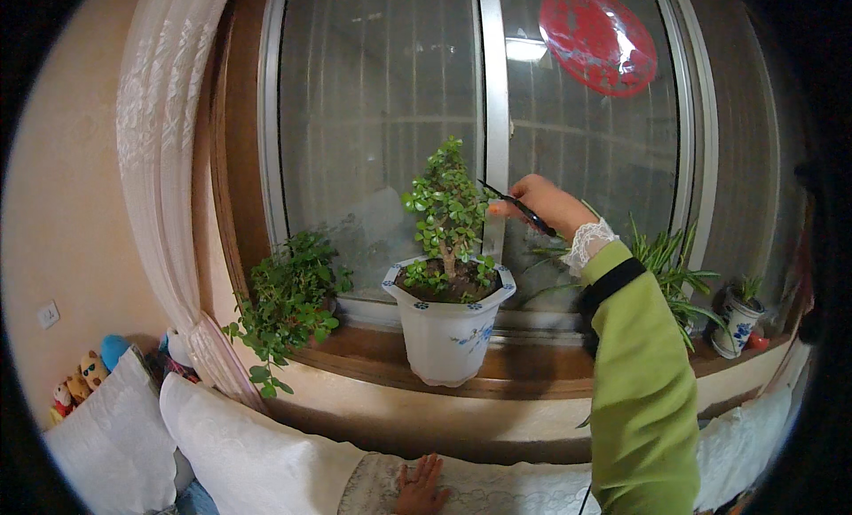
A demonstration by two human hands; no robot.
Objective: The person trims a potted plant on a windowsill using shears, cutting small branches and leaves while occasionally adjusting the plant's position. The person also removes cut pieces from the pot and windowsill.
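My right hand (541,202), in a green sleeve with lace at the wrist, grips black scissors (528,213), their slim tip at the right side of a small leafy tree (448,195). An orange-tipped finger shows beside the foliage; whether the blades touch leaves I cannot tell. The tree stands upright in soil in a white octagonal pot (444,337) with blue floral decoration, on the brown windowsill (541,368). Low at centre, my left hand (419,488) lies with fingers spread on the white lace cover of a cushioned backrest (501,488).
A trailing plant (280,302) is left of the pot; a spiky plant (670,275) and small potted plant (737,324) are right. The window (373,115) bears a red oval decoration (596,40). A lace curtain (155,160) hangs left, above plush toys (93,368).
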